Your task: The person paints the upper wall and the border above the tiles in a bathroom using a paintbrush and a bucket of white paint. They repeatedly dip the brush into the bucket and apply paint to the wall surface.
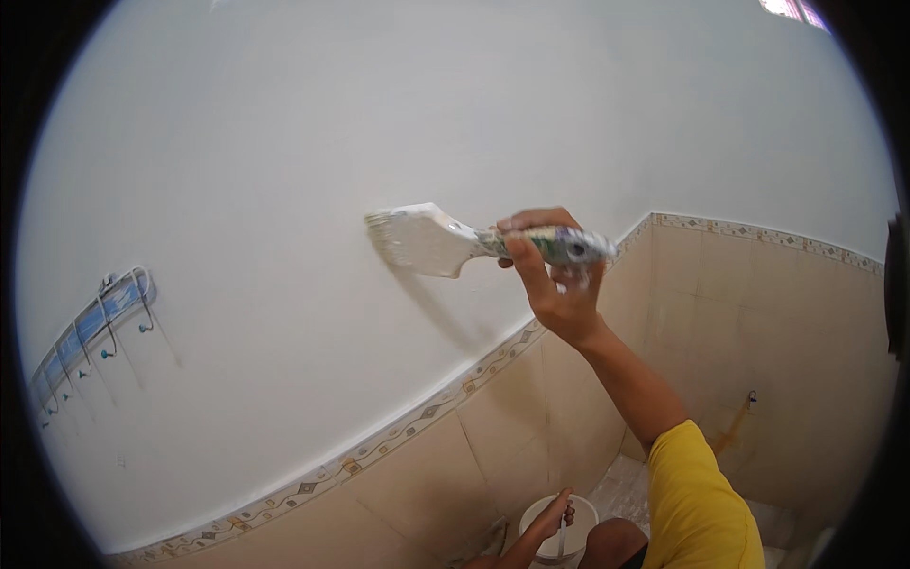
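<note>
My right hand (558,270) grips the paint-smeared handle of a wide paintbrush (426,242). The bristles point left against or close to the white painted wall (284,178); which, I cannot tell. The brush's body is coated in white, and its shadow falls on the wall below it. Low in the view, my left hand (554,513) is closed on a thin light-coloured stick or handle (561,537) over a white bucket (589,513). The hand hides part of the bucket's opening.
A blue hook rack (92,320) with several hooks is fixed to the wall at left. A patterned tile border (426,412) runs above beige wall tiles (711,270), turning at the corner. A small pipe fitting (751,398) sticks out at right. A window edge shows top right.
</note>
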{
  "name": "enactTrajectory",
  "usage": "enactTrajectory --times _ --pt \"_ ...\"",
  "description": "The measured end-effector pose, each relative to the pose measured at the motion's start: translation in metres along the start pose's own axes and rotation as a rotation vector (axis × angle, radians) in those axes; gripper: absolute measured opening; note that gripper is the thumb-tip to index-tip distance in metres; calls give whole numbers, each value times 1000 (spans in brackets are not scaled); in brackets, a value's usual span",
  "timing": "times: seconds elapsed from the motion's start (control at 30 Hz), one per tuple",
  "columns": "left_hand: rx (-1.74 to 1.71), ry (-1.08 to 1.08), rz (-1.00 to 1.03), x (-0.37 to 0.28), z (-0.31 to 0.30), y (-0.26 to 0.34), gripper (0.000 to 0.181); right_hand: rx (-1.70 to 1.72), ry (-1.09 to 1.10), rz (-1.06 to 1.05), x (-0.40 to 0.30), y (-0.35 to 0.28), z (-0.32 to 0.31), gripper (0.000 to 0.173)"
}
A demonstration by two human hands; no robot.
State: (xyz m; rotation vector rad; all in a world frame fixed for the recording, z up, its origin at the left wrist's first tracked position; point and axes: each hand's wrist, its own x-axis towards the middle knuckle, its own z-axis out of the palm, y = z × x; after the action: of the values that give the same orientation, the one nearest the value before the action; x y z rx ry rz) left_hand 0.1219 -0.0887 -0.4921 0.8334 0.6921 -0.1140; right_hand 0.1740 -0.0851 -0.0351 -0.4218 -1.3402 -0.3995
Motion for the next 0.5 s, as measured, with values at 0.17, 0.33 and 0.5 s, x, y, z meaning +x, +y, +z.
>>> enactTrajectory --times 0.17,0.33,0.5 --pt "-1 10 7 6 -9 -6 38 -178 198 267 11 67 -78 23" --pt "-1 -33 39 5 -6 0 40 -423 471 160 31 97 -170 27" --pt "60 45 26 -4 7 2 41 -1021 279 -86 43 93 -167 9"
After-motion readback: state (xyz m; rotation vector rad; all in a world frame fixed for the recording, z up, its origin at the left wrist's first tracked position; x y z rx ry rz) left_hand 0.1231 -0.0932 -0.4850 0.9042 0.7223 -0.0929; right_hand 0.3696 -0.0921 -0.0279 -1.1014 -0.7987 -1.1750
